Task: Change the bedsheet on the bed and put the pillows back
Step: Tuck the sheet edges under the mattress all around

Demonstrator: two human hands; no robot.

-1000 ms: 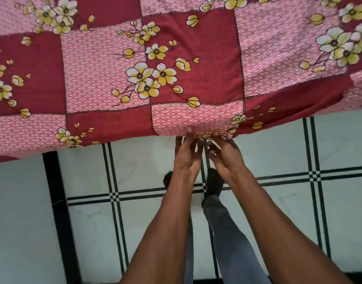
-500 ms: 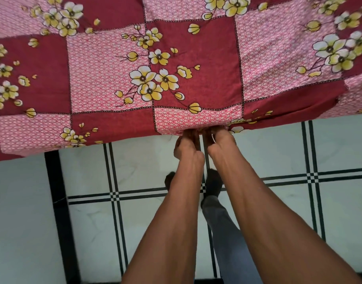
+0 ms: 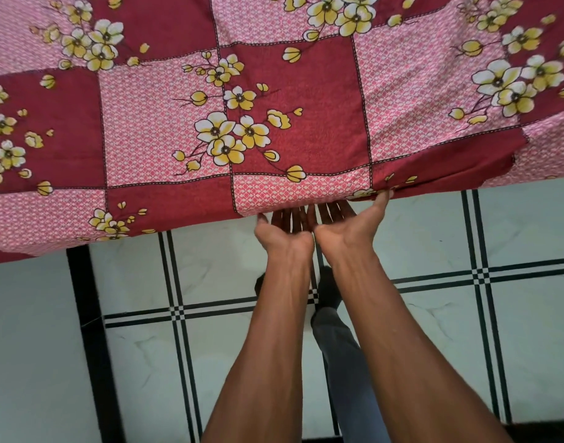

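Hands side by side, palms up, under the bedsheet (image 3: 274,123) edge at twelve o'clock; left hand (image 3: 282,231) and right hand (image 3: 344,223) flat, fingers straight, touching it; tiled floor (image 3: 514,330) below.

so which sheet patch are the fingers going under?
The pink lattice patch at the bedsheet edge, between two dark red ones. Left hand and right hand reach palm-up beneath it.
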